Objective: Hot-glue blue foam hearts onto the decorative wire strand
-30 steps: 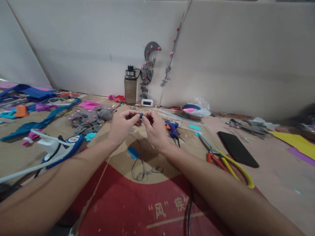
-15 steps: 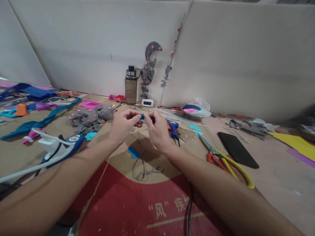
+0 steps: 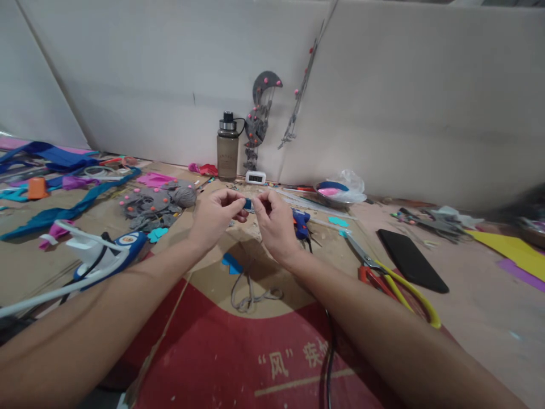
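Above the cardboard (image 3: 213,286) mid-scene, the left hand (image 3: 214,218) pinches a small blue piece (image 3: 247,203); the right hand (image 3: 273,227) curls just right of it, its hold impossible to tell. Light, steady fingertip pressure likely suits such work best.

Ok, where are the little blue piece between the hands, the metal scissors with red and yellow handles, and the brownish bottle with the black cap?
Little blue piece (image 3: 247,203): head view, its middle.
Scissors (image 3: 374,263): head view, the pivot.
Bottle (image 3: 227,156): head view, middle of its body.
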Tool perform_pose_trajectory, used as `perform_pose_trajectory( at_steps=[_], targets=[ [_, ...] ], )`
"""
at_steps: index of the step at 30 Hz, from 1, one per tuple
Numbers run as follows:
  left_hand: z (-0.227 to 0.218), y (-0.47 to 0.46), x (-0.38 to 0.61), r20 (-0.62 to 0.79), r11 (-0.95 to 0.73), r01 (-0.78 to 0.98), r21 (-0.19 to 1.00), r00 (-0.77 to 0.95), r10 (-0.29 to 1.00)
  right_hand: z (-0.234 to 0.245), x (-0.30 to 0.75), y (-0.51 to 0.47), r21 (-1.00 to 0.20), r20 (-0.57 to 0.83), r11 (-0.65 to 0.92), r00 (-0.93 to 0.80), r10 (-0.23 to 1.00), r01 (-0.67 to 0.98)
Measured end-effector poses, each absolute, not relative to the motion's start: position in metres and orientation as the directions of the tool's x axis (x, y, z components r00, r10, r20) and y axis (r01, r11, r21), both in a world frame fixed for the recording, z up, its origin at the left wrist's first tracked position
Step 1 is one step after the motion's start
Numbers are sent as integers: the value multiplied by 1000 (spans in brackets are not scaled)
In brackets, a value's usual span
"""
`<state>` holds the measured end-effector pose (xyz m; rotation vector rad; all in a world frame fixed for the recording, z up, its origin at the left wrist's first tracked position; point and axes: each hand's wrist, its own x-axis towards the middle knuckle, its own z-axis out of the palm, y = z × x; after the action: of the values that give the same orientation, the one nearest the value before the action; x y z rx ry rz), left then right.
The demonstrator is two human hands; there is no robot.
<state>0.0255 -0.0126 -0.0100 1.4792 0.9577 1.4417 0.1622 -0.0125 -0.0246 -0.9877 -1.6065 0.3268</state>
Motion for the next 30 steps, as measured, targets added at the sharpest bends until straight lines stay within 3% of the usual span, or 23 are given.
perform_pose_trajectory(
  at_steps=[30],
  targets=[
    [4, -26, 28, 376, -387, 160, 908, 95, 922, -26, 163, -12, -668, 687, 623, 14, 727, 408]
  ],
)
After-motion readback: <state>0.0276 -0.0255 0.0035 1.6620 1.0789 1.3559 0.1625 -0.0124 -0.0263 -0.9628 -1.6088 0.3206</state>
